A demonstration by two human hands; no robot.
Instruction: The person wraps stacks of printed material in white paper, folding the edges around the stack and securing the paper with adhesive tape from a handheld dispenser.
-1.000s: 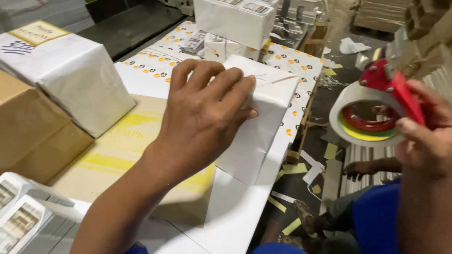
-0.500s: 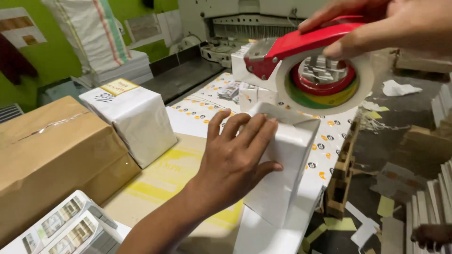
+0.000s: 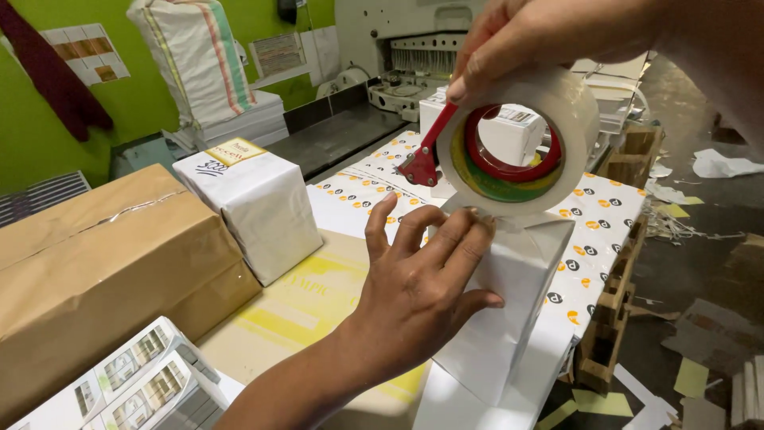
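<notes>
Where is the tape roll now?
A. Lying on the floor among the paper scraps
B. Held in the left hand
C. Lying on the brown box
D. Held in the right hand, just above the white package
D: the right hand grips the tape roll directly over the top edge of the white package, while the left hand presses flat on that package.

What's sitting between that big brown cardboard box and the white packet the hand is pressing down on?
In the head view, a smaller white-wrapped bundle with a yellow label stands beside the brown box. Past it, a yellow printed sheet runs to the white packet under the left hand.
</notes>
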